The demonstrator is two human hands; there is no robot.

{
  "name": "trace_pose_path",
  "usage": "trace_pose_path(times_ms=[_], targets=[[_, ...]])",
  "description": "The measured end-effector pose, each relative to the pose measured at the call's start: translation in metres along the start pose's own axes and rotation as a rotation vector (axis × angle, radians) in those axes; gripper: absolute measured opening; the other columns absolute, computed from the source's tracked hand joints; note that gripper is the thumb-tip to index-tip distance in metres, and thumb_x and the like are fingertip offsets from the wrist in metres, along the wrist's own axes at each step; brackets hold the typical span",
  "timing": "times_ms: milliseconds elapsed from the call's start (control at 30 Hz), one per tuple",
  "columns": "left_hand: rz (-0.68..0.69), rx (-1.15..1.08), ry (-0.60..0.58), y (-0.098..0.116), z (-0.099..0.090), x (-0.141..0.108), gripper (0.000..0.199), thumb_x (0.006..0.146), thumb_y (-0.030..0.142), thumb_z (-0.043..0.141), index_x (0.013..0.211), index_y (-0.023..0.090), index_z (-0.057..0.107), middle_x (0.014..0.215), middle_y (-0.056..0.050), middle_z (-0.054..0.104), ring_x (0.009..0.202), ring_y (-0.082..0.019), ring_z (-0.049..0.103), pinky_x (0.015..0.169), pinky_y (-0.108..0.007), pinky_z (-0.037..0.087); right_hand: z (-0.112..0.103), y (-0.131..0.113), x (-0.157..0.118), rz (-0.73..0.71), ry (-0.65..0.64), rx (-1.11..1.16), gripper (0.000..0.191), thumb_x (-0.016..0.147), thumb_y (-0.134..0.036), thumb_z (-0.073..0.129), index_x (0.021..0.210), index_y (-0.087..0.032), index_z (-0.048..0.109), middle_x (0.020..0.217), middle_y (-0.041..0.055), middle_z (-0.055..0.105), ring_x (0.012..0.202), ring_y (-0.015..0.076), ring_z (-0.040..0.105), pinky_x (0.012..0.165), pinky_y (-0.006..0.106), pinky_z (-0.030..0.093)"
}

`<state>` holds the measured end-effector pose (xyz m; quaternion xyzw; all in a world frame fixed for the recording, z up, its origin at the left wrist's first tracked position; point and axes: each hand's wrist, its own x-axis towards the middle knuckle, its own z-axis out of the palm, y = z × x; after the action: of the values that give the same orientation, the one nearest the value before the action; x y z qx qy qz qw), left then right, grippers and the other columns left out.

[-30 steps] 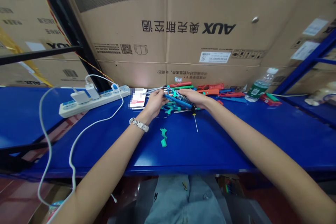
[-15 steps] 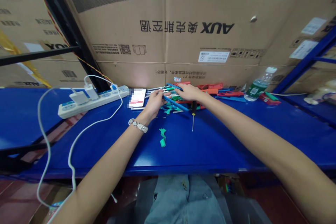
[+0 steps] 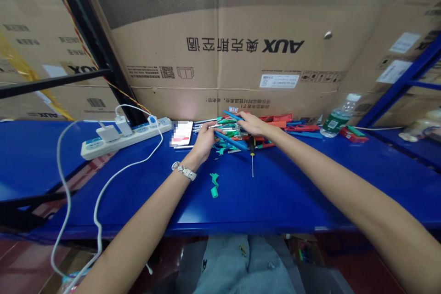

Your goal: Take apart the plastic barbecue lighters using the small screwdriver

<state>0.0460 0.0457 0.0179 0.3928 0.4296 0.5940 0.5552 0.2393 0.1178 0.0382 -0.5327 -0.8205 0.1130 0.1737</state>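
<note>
My left hand (image 3: 204,142) is closed on a long blue plastic piece (image 3: 231,140), which slants down to the right over the pile. My right hand (image 3: 253,125) grips another slim blue plastic piece (image 3: 232,115), its end sticking out to the upper left. Beneath and between both hands lies a heap of red, green and blue plastic parts with metal rods (image 3: 203,125). Just below my right hand is a screwdriver (image 3: 252,147) with a black and yellow handle, its shaft towards me. Nearer to me lie broken-looking green plastic pieces (image 3: 214,183).
On the blue table (image 3: 275,202), a phone (image 3: 186,134) and a white power strip (image 3: 103,144) with plugged-in chargers and loose white cables stand left. A water bottle (image 3: 339,117) and a small red box (image 3: 353,134) are right. A large cardboard box (image 3: 241,9) rises behind.
My right hand has shifted slightly right and away from my left hand, with the slim blue piece still in it. My left hand keeps its blue piece. The whole view has tilted slightly.
</note>
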Motion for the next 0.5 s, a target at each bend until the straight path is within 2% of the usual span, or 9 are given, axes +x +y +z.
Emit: trace_pose_path(times_ms=[200,333,400,500], targets=[[0.011,-0.1,-0.022,0.0011,0.0003,-0.0012,0.027,0.08,0.003,0.048,0.1,0.018,0.059,0.072,0.003,0.056,0.065,-0.012,0.063,0.061,-0.023,0.049,0.0031,-0.0024,-0.0082,-0.021,0.109,0.003,0.041,0.094,-0.028,0.056,0.134,-0.019,0.061,0.122,0.0129,0.072,0.11,0.0302,0.068,0.095,0.041,0.051],[0.029,-0.117,-0.035,-0.0004,0.0025,-0.0029,0.027,0.08,0.003,0.046,0.098,0.018,0.058,0.07,0.004,0.053,0.061,-0.011,0.058,0.058,-0.023,0.049,0.0019,0.0,-0.0074,0.073,0.191,-0.068,0.04,0.09,-0.047,0.065,0.123,-0.025,0.07,0.116,0.0107,0.075,0.11,0.0338,0.068,0.092,0.044,0.052],[0.051,-0.094,-0.043,-0.0016,0.0035,-0.0017,0.025,0.082,0.003,0.045,0.096,0.019,0.058,0.069,0.004,0.051,0.059,-0.01,0.055,0.057,-0.022,0.047,-0.0003,-0.0002,-0.0061,0.063,0.169,-0.056,0.047,0.088,-0.054,0.067,0.122,-0.023,0.071,0.116,0.0119,0.075,0.11,0.0335,0.068,0.093,0.043,0.051],[0.153,0.053,-0.037,0.0,0.0023,0.0055,0.023,0.085,0.004,0.04,0.091,0.019,0.057,0.062,0.005,0.044,0.052,-0.01,0.047,0.054,-0.022,0.043,-0.0034,-0.0028,-0.0047,-0.004,0.093,0.047,0.042,0.093,-0.05,0.062,0.12,-0.02,0.072,0.116,0.0119,0.075,0.109,0.0288,0.068,0.094,0.037,0.049]])
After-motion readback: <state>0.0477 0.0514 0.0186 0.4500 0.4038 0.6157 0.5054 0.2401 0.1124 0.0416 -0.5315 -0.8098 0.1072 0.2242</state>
